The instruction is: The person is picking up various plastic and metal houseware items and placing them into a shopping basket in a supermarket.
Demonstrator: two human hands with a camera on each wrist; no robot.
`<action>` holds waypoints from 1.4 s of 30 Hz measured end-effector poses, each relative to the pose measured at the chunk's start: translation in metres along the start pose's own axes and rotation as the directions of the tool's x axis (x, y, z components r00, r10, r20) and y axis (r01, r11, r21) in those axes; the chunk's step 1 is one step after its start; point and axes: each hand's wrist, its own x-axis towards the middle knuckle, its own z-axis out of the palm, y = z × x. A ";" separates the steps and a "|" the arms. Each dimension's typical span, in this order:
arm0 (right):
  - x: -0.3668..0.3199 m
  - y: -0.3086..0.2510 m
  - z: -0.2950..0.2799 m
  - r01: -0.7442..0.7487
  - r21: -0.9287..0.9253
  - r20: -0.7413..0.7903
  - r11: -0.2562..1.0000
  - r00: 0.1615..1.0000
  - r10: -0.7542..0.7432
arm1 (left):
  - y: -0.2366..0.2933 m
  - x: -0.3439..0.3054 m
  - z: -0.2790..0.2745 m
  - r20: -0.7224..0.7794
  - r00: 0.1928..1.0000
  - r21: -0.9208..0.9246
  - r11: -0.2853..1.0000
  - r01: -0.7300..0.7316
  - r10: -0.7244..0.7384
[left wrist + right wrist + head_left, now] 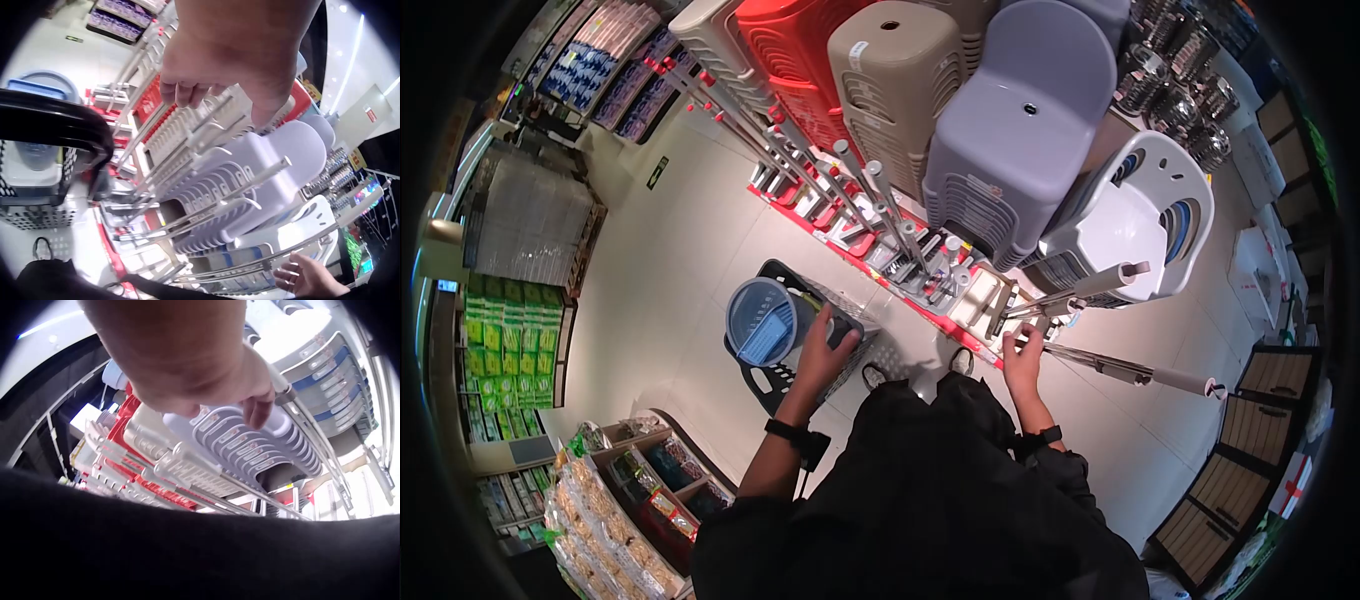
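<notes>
In the head view my left hand (825,350) is beside a dark basket (760,385) on the floor that bears a blue bucket (750,300); its fingers are extended and hold nothing. The left wrist view shows this hand (231,69) with loosely bent fingers. My right hand (1024,365) hovers by metal poles (1090,360) at the display's right end, fingers slightly bent. From the right wrist, the hand (212,381) overlaps a pole (284,390) in view; no grip on it shows. The left wrist view also catches my right hand (309,276), fingers loosely curled and empty.
Stacked stools, one stack grey-purple (1010,150) and another red (795,50), stand behind a low red-edged display (870,265) with upright poles. White chairs (1135,235) are at the right. Packaged snacks (610,520) fill a lower-left shelf. Wooden-front drawers (1240,450) line the right side.
</notes>
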 end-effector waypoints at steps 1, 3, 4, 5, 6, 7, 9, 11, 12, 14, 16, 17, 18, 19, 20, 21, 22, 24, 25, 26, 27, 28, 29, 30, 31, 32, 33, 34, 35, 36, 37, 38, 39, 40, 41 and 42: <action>-0.008 -0.017 0.012 -0.006 0.057 0.164 0.998 0.986 -0.004 | -0.009 -0.024 -0.014 0.005 0.998 0.082 0.995 0.063 -0.064; -0.019 -0.035 0.047 0.124 -0.028 0.446 0.992 0.890 -0.098 | -0.013 -0.065 -0.043 0.081 0.965 0.207 0.952 0.228 -0.249; -0.025 -0.054 0.063 0.231 -0.057 0.553 0.971 0.817 -0.162 | -0.017 -0.080 -0.053 0.146 0.919 0.256 0.911 0.322 -0.366; -0.034 -0.073 0.081 0.338 -0.074 0.652 0.938 0.729 -0.211 | -0.038 -0.096 -0.056 0.176 0.897 0.294 0.891 0.345 -0.405; -0.044 -0.084 0.102 0.350 -0.081 0.658 0.933 0.722 -0.214 | -0.051 -0.109 -0.058 0.203 0.878 0.301 0.881 0.366 -0.434; -0.054 -0.093 0.123 0.563 -0.042 0.696 0.825 0.609 -0.380 | -0.063 -0.121 -0.058 0.227 0.878 0.241 0.898 0.367 -0.420; -0.070 -0.118 0.163 0.750 0.048 0.789 0.660 0.377 -0.486 | -0.080 -0.129 -0.056 0.261 0.804 0.344 0.829 0.441 -0.535; -0.083 -0.127 0.195 0.822 0.077 0.828 0.564 0.262 -0.495 | -0.074 -0.126 -0.060 0.294 0.789 0.320 0.833 0.451 -0.540; -0.085 -0.127 0.210 0.831 0.069 0.830 0.552 0.259 -0.494 | -0.076 -0.125 -0.061 0.279 0.822 0.296 0.858 0.419 -0.497; -0.086 -0.126 0.233 0.822 -0.038 0.962 0.569 0.184 -0.201 | -0.089 -0.117 -0.061 0.299 0.836 0.273 0.880 0.388 -0.461; -0.088 -0.143 0.236 0.814 -0.058 0.952 0.578 0.219 -0.213 | -0.088 -0.106 -0.070 0.325 0.840 0.260 0.895 0.362 -0.434; -0.087 -0.153 0.238 0.800 -0.067 0.940 0.596 0.250 -0.231 | -0.091 -0.100 -0.073 0.322 0.845 0.249 0.899 0.360 -0.427; -0.083 -0.151 0.247 0.807 -0.069 0.941 0.586 0.248 -0.231 | -0.094 -0.094 -0.077 0.325 0.836 0.230 0.895 0.383 -0.442; -0.078 -0.146 0.260 0.801 -0.020 0.916 0.598 0.254 -0.311 | -0.097 -0.087 -0.080 0.326 0.828 0.211 0.889 0.406 -0.456; -0.073 -0.141 0.273 0.796 0.034 0.884 0.604 0.258 -0.389 | -0.100 -0.081 -0.084 0.317 0.834 0.202 0.891 0.406 -0.451; -0.068 -0.145 0.282 0.806 0.039 0.884 0.591 0.248 -0.396 | -0.103 -0.075 -0.089 0.277 0.855 0.203 0.896 0.394 -0.439; -0.065 -0.149 0.292 0.805 0.053 0.877 0.591 0.246 -0.413 | -0.107 -0.069 -0.094 0.237 0.872 0.207 0.899 0.386 -0.428; -0.061 -0.159 0.310 0.800 0.065 0.866 0.597 0.251 -0.431 | -0.114 -0.056 -0.106 0.222 0.869 0.209 0.892 0.401 -0.443; -0.060 -0.165 0.318 0.806 0.079 0.867 0.587 0.235 -0.439 | -0.117 -0.050 -0.113 0.218 0.863 0.218 0.885 0.412 -0.456; -0.060 -0.172 0.326 0.800 0.066 0.872 0.597 0.245 -0.424 | -0.124 -0.044 -0.119 0.209 0.858 0.239 0.875 0.420 -0.469; -0.060 -0.178 0.333 0.792 0.053 0.878 0.608 0.253 -0.407 | -0.129 -0.041 -0.123 0.192 0.857 0.236 0.871 0.432 -0.477; -0.060 -0.186 0.341 0.790 0.027 0.896 0.612 0.252 -0.365 | -0.134 -0.039 -0.127 0.159 0.867 0.257 0.868 0.425 -0.471; -0.059 -0.193 0.348 0.794 0.044 0.898 0.606 0.234 -0.372 | -0.139 -0.036 -0.132 0.125 0.878 0.279 0.865 0.416 -0.463; -0.059 -0.196 0.355 0.799 0.028 0.904 0.601 0.237 -0.357 | -0.141 -0.032 -0.139 0.126 0.872 0.294 0.857 0.423 -0.474; -0.058 -0.199 0.361 0.803 0.011 0.909 0.596 0.240 -0.341 | -0.145 -0.027 -0.145 0.112 0.868 0.292 0.851 0.437 -0.484; -0.056 -0.201 0.368 0.817 0.037 0.908 0.576 0.213 -0.360 | -0.148 -0.024 -0.150 0.096 0.869 0.319 0.842 0.436 -0.486; -0.055 -0.208 0.372 0.820 0.049 0.914 0.570 0.194 -0.357 | -0.150 -0.022 -0.154 0.081 0.868 0.342 0.831 0.438 -0.491; -0.055 -0.215 0.376 0.827 0.038 0.916 0.561 0.195 -0.350 | -0.153 -0.020 -0.158 0.045 0.874 0.335 0.832 0.442 -0.483; -0.057 -0.220 0.380 0.832 0.028 0.919 0.554 0.196 -0.341 | -0.155 -0.019 -0.159 0.035 0.866 0.328 0.824 0.462 -0.499; -0.057 -0.225 0.384 0.833 0.042 0.927 0.551 0.174 -0.333 | -0.156 -0.017 -0.162 -0.042 0.895 0.346 0.833 0.431 -0.445; -0.057 -0.231 0.390 0.833 0.017 0.927 0.553 0.195 -0.322 | -0.159 -0.017 -0.166 -0.116 0.916 0.370 0.839 0.398 -0.383; -0.056 -0.237 0.395 0.833 -0.010 0.925 0.553 0.218 -0.312 | -0.165 -0.019 -0.166 -0.230 0.942 0.396 0.861 0.321 -0.245; -0.055 -0.239 0.400 0.835 -0.001 0.929 0.550 0.204 -0.308 | -0.169 -0.023 -0.170 -0.238 0.936 0.391 0.857 0.335 -0.258; -0.053 -0.241 0.404 0.828 0.009 0.919 0.561 0.215 -0.332 | -0.174 -0.026 -0.174 -0.283 0.920 0.393 0.842 0.370 -0.272; -0.051 -0.243 0.408 0.820 0.015 0.906 0.573 0.232 -0.355 | -0.179 -0.029 -0.178 -0.326 0.903 0.393 0.828 0.400 -0.281; -0.051 -0.244 0.412 0.820 0.012 0.908 0.572 0.231 -0.350 | -0.185 -0.030 -0.182 -0.315 0.886 0.337 0.832 0.440 -0.341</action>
